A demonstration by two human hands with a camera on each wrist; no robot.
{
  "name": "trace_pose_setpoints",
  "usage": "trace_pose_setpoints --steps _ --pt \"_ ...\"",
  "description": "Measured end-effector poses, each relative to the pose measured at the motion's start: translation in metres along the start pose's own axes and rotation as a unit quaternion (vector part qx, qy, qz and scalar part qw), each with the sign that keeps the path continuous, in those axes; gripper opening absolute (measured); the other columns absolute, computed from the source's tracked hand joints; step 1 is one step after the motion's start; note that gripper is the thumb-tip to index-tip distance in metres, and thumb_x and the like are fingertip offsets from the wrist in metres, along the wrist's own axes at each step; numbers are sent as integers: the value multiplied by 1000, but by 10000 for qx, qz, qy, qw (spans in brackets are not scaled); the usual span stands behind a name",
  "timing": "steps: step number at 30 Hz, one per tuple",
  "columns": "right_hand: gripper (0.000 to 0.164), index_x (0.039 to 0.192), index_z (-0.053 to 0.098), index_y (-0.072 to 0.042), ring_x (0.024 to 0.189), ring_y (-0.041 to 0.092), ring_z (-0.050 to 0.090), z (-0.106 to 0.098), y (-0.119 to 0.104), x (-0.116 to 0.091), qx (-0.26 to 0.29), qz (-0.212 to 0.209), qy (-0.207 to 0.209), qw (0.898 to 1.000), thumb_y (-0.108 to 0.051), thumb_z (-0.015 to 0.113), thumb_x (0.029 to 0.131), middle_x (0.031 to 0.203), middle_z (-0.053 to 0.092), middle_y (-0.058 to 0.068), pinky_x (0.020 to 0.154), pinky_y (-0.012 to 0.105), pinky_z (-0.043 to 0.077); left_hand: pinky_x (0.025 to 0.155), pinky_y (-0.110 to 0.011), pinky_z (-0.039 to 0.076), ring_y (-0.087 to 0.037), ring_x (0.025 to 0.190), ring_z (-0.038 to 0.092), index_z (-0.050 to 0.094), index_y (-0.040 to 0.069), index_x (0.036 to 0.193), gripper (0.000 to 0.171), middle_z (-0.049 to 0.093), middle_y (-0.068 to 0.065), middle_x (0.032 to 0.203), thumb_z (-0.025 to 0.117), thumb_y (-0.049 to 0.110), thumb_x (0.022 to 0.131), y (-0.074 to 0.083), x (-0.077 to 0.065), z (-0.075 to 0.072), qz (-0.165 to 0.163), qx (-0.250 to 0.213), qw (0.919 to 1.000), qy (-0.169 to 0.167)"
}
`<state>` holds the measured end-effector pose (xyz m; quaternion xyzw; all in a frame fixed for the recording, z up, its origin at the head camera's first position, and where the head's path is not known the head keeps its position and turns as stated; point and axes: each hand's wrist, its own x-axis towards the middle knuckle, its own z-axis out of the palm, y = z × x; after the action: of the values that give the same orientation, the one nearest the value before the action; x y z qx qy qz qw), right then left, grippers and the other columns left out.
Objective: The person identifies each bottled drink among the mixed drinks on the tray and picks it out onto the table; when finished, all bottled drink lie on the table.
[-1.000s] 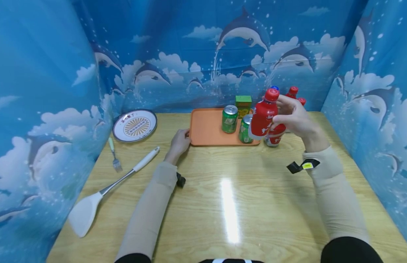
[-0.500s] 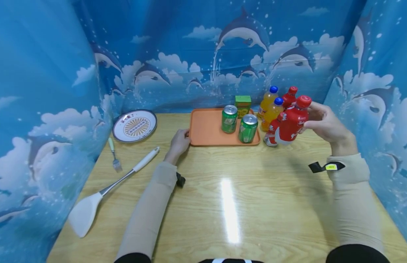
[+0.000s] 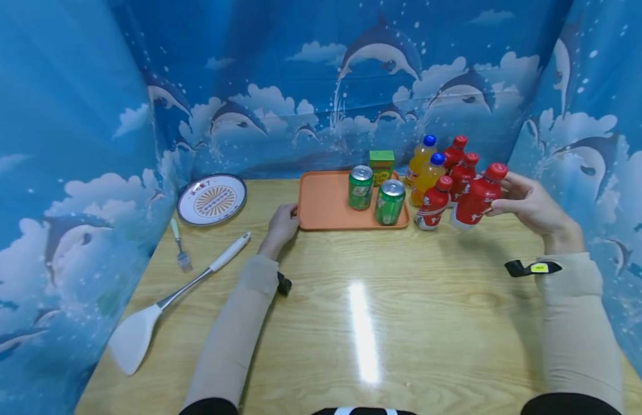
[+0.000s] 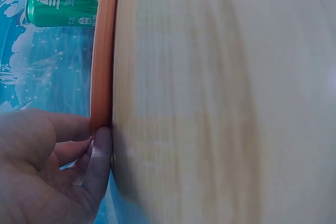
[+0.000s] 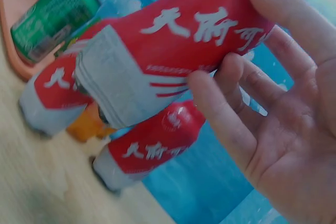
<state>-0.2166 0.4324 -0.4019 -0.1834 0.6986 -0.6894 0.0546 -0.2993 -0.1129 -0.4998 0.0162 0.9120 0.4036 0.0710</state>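
My right hand [image 3: 536,208] holds a red soda bottle [image 3: 475,202] with a white lower part, thumb and fingers around its upper body. In the right wrist view, the bottle [image 5: 178,40] leans and overlaps two other red bottles. At the left end of the orange tray [image 3: 321,202], my left hand [image 3: 282,229] pinches the rim between thumb and fingers. Two green drink cans, one farther back [image 3: 360,189] and one nearer [image 3: 390,203], stand upright on the tray's right half. Just beside the held bottle stands a smaller-looking red bottle [image 3: 433,204].
Two orange drink bottles [image 3: 429,181] with blue caps and more red bottles [image 3: 463,176] crowd right of the tray. A green box [image 3: 381,167] stands behind the cans. At left lie a plate [image 3: 213,199], a fork [image 3: 182,249] and a white spatula [image 3: 136,334].
My right hand has carried the red bottle rightward, from in front of the tray's right end to the right side of the bottle group. The left hand stays at the tray.
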Motion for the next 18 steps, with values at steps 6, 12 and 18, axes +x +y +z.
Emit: trace_pose_setpoints --steps 6,12,18 --pt "68 162 40 -5 111 6 72 -6 14 1 -439 493 270 9975 15 55 98 140 65 -12 78 31 65 119 -50 43 -34 140 51 51 6 156 54 54 -19 147 49 4 102 1 1 0 13 26 10000 34" --pt "70 161 44 -15 110 3 72 -10 27 5 -555 742 507 9944 12 59 99 138 62 -16 77 30 65 118 -50 44 -33 139 52 51 7 156 56 54 -18 147 49 3 101 2 0 0 10 -4 10000 67" --pt "67 159 45 -21 105 1 71 -12 34 6 -804 1058 667 9889 5 63 100 133 62 -21 78 30 65 118 -50 44 -33 137 53 51 6 156 56 55 -18 145 49 3 100 2 0 -1 23 45 10000 48"
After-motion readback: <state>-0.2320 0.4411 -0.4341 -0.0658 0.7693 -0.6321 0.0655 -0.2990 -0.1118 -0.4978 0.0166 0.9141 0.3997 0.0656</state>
